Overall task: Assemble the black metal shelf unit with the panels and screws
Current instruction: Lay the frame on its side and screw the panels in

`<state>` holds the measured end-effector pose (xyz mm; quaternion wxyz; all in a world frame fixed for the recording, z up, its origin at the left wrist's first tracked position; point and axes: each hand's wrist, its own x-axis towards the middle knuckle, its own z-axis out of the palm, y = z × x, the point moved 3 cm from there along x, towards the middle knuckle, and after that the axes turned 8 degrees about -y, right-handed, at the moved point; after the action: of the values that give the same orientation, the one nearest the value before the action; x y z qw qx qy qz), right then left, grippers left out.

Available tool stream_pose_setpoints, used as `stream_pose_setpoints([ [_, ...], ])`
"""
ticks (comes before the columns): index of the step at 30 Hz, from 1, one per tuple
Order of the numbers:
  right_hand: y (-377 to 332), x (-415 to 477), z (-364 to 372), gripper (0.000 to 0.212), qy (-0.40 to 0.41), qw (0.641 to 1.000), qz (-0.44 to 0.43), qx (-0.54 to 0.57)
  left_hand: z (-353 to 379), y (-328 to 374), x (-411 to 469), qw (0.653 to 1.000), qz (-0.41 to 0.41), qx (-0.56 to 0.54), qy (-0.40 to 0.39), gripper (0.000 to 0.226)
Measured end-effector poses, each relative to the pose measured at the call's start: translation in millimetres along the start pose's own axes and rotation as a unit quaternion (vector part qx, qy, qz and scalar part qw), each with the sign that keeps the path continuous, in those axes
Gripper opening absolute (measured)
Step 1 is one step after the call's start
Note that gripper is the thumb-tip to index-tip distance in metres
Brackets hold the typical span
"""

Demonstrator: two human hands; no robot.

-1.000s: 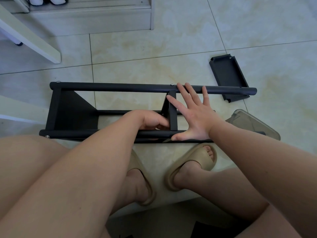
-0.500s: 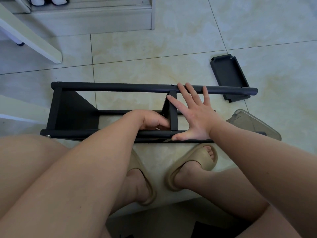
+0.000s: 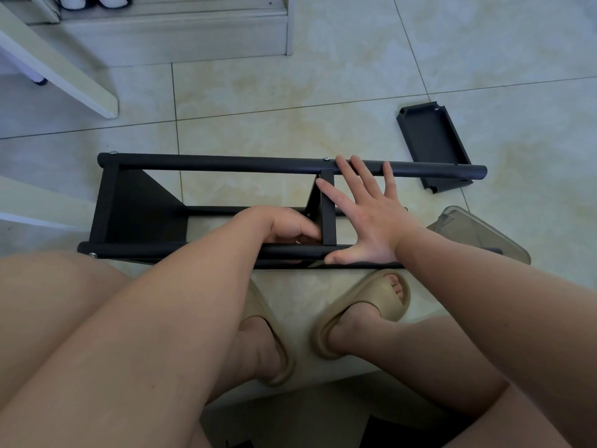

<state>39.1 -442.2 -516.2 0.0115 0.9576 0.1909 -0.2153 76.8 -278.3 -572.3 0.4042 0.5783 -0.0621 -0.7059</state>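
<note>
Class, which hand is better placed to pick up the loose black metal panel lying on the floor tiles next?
Probably right. The right hand lies open on the black metal shelf frame, nearer the loose black metal panel; the left hand is curled at the middle panel, farther away.

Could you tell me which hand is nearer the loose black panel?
Right. The right hand rests left of the loose panel; the left hand is farther left.

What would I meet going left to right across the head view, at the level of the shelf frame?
Fitted end panel → left hand → right hand → loose black panel on the floor. The middle divider is left out: both hands overlap it.
</note>
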Motion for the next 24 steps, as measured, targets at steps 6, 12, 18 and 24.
stream_pose_setpoints([
  [6,0.1,-0.2,0.3,0.127,0.000,1.000,-0.002,0.003,-0.4,0.9,-0.5,0.999,0.044,-0.009,-0.015,0.026],
  [12,0.2,0.0,0.4,0.126,0.002,1.000,-0.001,-0.001,0.5,-0.4,0.8,0.997,0.017,-0.075,-0.015,0.023],
  [18,0.0,0.5,1.2,0.127,0.007,1.000,-0.001,0.004,0.8,0.5,-0.5,1.000,0.001,-0.024,-0.006,0.016],
  [24,0.1,0.5,1.3,0.127,0.009,1.000,-0.002,0.005,4.4,3.1,-5.7,0.998,0.043,-0.036,-0.023,0.027],
])
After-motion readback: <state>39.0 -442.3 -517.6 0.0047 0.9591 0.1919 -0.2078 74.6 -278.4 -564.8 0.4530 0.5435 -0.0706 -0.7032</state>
